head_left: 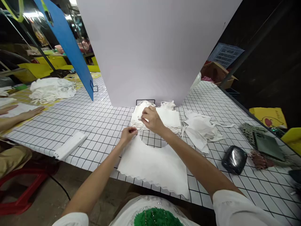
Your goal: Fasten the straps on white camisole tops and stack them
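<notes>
A white cloth piece (152, 164) with a wavy lower edge and a rounded cut-out lies flat on the table before me. At its upper left corner my left hand (128, 135) is closed, fingertips pinching the cloth. Higher up, over the stack of white cloth pieces (168, 117), my right hand (151, 118) is closed in a pinch. A bit of white cloth strip (140, 118) shows at its fingertips; the rest blends into the white stack behind. The stack lies just beyond the cut-out.
A large pale board (150, 53) stands upright behind the stack. Loose white cloth pieces (202, 128) lie to the right, near a black plastic-wrapped bundle (234, 159) and a dark phone (268, 146). Leftward are a white bar (70, 145), a blue panel (68, 40) and a co-worker's hands (33, 112).
</notes>
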The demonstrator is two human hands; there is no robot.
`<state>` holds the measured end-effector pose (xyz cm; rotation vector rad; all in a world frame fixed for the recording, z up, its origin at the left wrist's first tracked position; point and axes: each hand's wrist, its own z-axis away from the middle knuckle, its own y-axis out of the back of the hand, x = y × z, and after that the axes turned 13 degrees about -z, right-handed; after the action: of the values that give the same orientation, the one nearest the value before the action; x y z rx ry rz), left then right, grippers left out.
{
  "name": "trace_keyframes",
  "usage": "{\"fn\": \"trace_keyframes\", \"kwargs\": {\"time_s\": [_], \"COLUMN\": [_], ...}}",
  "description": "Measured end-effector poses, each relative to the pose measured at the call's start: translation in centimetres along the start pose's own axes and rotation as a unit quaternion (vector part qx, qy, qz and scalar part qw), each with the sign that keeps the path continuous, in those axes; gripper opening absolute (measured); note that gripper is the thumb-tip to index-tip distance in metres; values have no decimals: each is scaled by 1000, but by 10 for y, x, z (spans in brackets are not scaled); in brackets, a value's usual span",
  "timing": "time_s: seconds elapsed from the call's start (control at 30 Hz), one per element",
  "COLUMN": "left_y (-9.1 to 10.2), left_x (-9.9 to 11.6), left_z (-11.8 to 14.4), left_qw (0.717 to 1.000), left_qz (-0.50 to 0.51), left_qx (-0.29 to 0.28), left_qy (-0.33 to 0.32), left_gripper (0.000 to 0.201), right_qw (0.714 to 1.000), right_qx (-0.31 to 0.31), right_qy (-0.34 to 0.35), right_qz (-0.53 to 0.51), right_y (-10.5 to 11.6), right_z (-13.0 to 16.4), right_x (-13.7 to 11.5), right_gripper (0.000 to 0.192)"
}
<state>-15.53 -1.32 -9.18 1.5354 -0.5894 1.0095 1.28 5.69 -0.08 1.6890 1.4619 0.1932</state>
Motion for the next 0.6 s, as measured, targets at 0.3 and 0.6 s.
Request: {"fn": "trace_keyframes", "kwargs": {"time_s": [0.3,0.6], "left_y": [15,13], "left_x": [39,41], "left_z": [69,91], "left_qw": [857,914], "left_qz": [443,335], "left_qx": [-224,-149], "left_qy": [140,170], "left_gripper": [28,32], "right_qw": [970,975], "right_qx": [-82,-127], "right_qy": [176,-39], "right_qz": [145,-179], "right_y": [-9,2], "right_z": [56,75], "right_x": [-12,-11], "right_gripper": [30,29]}}
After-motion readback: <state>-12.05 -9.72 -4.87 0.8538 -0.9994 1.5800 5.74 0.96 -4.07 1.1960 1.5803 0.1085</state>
